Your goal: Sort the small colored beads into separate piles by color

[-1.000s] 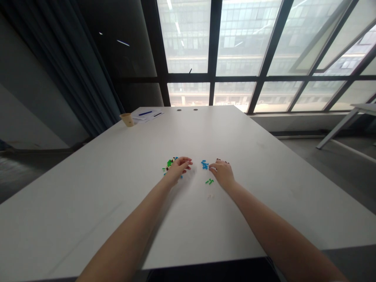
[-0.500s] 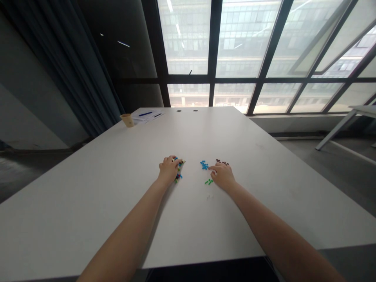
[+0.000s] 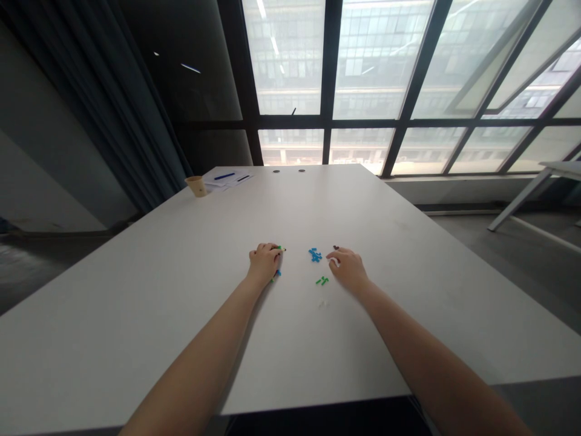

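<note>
On the white table (image 3: pixel 295 339), my left hand (image 3: pixel 264 263) rests over a pile of small mixed-colour plastic pieces (image 3: pixel 278 274). Its fingers are curled down and drawn together at the pile, hiding most of it; what they grip is hidden. My right hand (image 3: pixel 348 265) is to the right of a cluster of small blue pieces (image 3: pixel 315 255), not touching it. Its index finger and thumb are curved and apart, with nothing visible between them. Dark brown pieces (image 3: pixel 336 247) peek out beyond its fingers. Nearer me are a few green pieces (image 3: pixel 322 281) and faint clear or white pieces (image 3: pixel 324 304).
At the table's far left stand a paper cup (image 3: pixel 196 186) and papers (image 3: pixel 229 180) with a blue pen (image 3: pixel 224 176). Two dark round discs (image 3: pixel 301 171) lie near the far edge. Beyond are large windows, and a second table (image 3: pixel 563 169) is at the right.
My right hand has drawn slightly right, away from the blue pieces, and now covers more of the brown ones. My left hand has shifted right and covers more of the mixed pile.
</note>
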A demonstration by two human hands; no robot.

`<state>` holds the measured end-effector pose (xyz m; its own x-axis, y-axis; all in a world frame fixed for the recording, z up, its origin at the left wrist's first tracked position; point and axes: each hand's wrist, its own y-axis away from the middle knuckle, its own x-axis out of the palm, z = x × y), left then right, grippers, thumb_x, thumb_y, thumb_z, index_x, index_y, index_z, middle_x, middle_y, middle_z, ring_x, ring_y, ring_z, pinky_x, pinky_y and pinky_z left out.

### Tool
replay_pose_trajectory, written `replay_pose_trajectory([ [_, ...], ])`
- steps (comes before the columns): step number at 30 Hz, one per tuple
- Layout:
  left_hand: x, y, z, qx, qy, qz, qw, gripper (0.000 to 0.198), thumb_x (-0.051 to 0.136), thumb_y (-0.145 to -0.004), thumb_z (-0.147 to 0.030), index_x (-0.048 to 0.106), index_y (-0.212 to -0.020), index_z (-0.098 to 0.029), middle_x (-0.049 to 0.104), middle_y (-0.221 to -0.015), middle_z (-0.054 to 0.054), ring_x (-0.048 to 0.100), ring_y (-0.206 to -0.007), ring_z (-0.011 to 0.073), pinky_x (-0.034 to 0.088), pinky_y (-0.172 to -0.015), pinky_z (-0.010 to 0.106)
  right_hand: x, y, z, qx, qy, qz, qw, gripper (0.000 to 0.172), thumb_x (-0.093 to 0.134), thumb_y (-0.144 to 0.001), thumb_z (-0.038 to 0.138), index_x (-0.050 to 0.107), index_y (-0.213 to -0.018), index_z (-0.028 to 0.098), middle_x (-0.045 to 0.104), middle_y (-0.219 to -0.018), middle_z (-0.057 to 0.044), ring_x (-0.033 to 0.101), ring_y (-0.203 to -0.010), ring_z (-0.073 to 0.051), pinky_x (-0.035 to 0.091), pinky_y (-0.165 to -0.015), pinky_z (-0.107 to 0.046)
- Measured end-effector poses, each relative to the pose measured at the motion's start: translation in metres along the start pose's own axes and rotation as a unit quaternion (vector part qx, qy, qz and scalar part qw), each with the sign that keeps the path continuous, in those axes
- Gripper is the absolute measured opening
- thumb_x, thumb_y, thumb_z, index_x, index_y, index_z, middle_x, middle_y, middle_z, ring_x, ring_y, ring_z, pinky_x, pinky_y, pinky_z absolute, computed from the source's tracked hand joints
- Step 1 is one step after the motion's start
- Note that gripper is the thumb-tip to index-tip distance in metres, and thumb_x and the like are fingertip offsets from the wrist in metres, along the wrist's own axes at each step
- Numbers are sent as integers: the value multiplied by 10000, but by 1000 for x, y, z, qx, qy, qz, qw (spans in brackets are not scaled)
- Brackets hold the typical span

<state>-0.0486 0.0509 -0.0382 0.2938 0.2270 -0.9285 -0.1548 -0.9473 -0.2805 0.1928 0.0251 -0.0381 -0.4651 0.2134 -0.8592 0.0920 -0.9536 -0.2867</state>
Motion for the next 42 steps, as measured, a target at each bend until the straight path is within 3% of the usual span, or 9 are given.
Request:
replay_pose_trajectory([
  [7, -1, -1, 0, -21, 13, 2, 1000, 197, 443, -784, -213, 638, -794, -193, 603, -964, 99, 454, -971, 249, 333, -778, 374, -3, 0, 2, 6, -2, 0, 1000, 240, 460, -745, 214, 675, -846, 247, 631, -924, -42, 532, -902, -168, 337, -790, -295],
  [12, -3, -2, -6, -42, 216, -7, 976, 115, 514, -734, -229, 610, -733, -164, 612, -788, 63, 519, -803, 180, 379, -766, 314, -8, -1, 0, 12, -6, 0, 1000, 237, 458, -750, 227, 677, -839, 237, 629, -875, -36, 534, -833, -145, 347, -750, -260],
  [14, -5, -1, -15, -109, 381, 28, 918, 113, 561, -706, -260, 592, -724, -153, 616, -754, 48, 527, -694, 137, 405, -678, 265, -10, -2, -2, 17, -7, -4, 1000, 235, 457, -749, 232, 677, -829, 240, 625, -853, -30, 534, -808, -142, 348, -734, -257],
  [17, -11, 2, -33, -193, 632, 142, 737, 131, 620, -685, -254, 571, -715, -136, 637, -851, 57, 517, -604, 66, 398, -562, 182, -11, -3, -3, 19, -10, -8, 1000, 232, 455, -749, 237, 676, -818, 245, 620, -832, -22, 533, -785, -138, 348, -723, -253],
  [20, -19, 9, -47, -237, 750, 213, 580, 84, 642, -687, -174, 579, -717, -128, 643, -880, 54, 536, -615, 42, 412, -554, 143, -11, -3, -4, 18, -12, -9, 1000, 230, 454, -751, 241, 675, -817, 247, 616, -821, -17, 530, -772, -133, 346, -719, -248],
  [22, -22, 14, -53, -252, 781, 241, 518, 77, 645, -694, -161, 590, -744, -138, 648, -848, 36, 551, -612, 46, 421, -545, 141, -11, -3, -4, 16, -11, -9, 1000, 229, 455, -751, 241, 674, -817, 245, 615, -810, -15, 528, -760, -130, 346, -715, -244],
  [25, -21, 19, -58, -253, 804, 273, 464, 154, 652, -693, -159, 604, -838, -185, 653, -819, 2, 576, -613, 58, 424, -534, 150, -11, -3, -4, 10, -11, -9, 1000, 226, 460, -751, 242, 675, -817, 238, 614, -793, -13, 525, -742, -125, 348, -708, -235],
  [32, -14, 22, -60, -262, 812, 286, 436, 130, 661, -686, -186, 616, -808, -190, 659, -788, -11, 593, -616, 71, 419, -537, 165, -12, -3, -6, -5, -15, -20, 1000, 215, 465, -745, 237, 674, -796, 226, 601, -745, -9, 517, -704, -122, 352, -682, -229],
  [42, -12, 21, -59, -255, 788, 287, 481, 249, 653, -699, -236, 596, -942, -229, 647, -876, 2, 578, -693, 72, 402, -584, 180, -13, -4, -6, -58, -78, -108, 989, 197, 469, -768, 226, 663, -793, 203, 555, -660, -20, 504, -681, -145, 380, -679, -257],
])
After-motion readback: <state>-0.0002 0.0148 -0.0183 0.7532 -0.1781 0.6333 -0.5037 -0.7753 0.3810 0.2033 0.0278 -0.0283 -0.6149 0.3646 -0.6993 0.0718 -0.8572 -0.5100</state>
